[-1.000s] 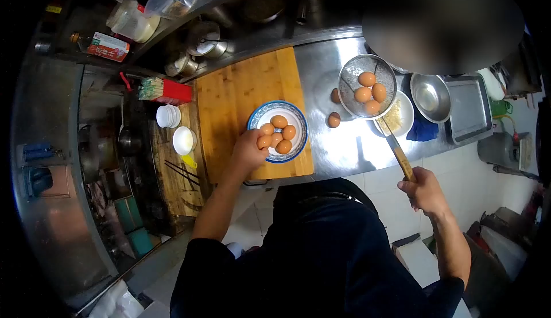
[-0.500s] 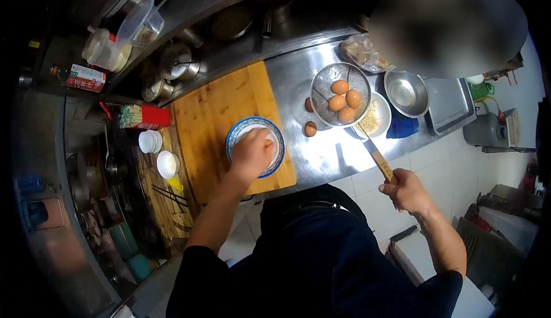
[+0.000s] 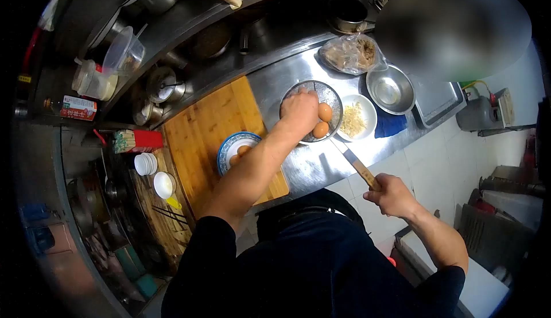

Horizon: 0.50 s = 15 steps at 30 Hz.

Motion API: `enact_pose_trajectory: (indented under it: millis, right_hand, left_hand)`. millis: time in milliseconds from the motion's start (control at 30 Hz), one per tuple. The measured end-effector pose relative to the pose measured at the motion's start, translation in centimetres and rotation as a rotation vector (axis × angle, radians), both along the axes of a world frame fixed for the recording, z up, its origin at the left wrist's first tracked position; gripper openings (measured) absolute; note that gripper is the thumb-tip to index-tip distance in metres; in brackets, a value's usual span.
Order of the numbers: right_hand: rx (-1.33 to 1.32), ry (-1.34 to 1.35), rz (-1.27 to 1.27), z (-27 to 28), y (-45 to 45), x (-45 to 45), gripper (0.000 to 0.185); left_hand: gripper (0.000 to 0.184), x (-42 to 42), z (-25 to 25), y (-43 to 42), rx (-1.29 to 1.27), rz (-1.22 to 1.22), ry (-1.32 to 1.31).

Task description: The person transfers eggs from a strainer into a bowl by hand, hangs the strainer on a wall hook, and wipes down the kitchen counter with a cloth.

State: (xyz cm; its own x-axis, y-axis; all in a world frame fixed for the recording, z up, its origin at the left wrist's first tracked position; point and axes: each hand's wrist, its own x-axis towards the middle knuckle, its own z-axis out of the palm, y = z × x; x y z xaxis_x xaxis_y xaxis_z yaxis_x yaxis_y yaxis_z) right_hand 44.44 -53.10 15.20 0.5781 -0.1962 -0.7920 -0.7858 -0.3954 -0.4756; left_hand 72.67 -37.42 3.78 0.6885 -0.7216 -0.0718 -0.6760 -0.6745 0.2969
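2 eggs [image 3: 325, 112] in strainer [image 3: 329, 93], beside left hand [image 3: 301, 109] — grasp hidden, can't tell. Right hand [image 3: 395, 195] clamped on handle [image 3: 360, 169].

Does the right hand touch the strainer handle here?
Touching. The head view shows the right hand closed around the far end of the strainer handle, with no gap between them.

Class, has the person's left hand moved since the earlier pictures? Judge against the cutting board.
Yes. The left hand moved rightward, from the blue-rimmed bowl on the cutting board to the strainer beyond its right edge.
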Motion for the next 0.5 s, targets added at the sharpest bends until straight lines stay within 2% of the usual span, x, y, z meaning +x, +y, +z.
enact_pose_trajectory:
  millis: [100, 167, 200, 267, 300, 367, 433, 500]
  right_hand:
    - [0.001, -0.004, 0.006, -0.3, -0.2, -0.1, 0.039]
    - [0.005, -0.007, -0.006, -0.2, -0.3, 0.0, 0.039]
    - [0.014, -0.002, -0.025, -0.1, -0.4, 0.1, 0.038]
    - [0.025, -0.012, -0.039, 0.2, -0.5, 0.4, 0.038]
    - [0.036, -0.003, -0.071, 0.4, -0.5, 0.6, 0.036]
    - [0.053, -0.004, -0.085, 0.6, -0.6, 0.9, 0.034]
    - [0.075, -0.004, -0.151, 0.5, -0.7, 1.1, 0.03]
    - [0.082, 0.003, -0.141, 0.8, -0.5, 1.5, 0.028]
  left_hand:
    - [0.028, 0.4, 1.5, 0.4, 0.081, 0.005, 0.077]
    - [0.031, 0.6, 2.7, 1.2, -0.099, 0.099, 0.186]
    - [0.031, 0.7, 2.9, 1.9, -0.097, 0.097, 0.18]
    - [0.04, 1.1, 3.5, 3.9, -0.598, 0.224, 0.834]
    - [0.04, 1.1, 3.8, 4.9, -0.598, 0.228, 0.82]
    - [0.048, 1.0, 4.4, 7.3, -1.046, 0.233, 1.257]
    - [0.052, 0.8, 3.7, 9.6, -1.041, 0.258, 1.236]
    - [0.051, 0.2, 2.9, 11.8, -1.157, 0.237, 1.213]
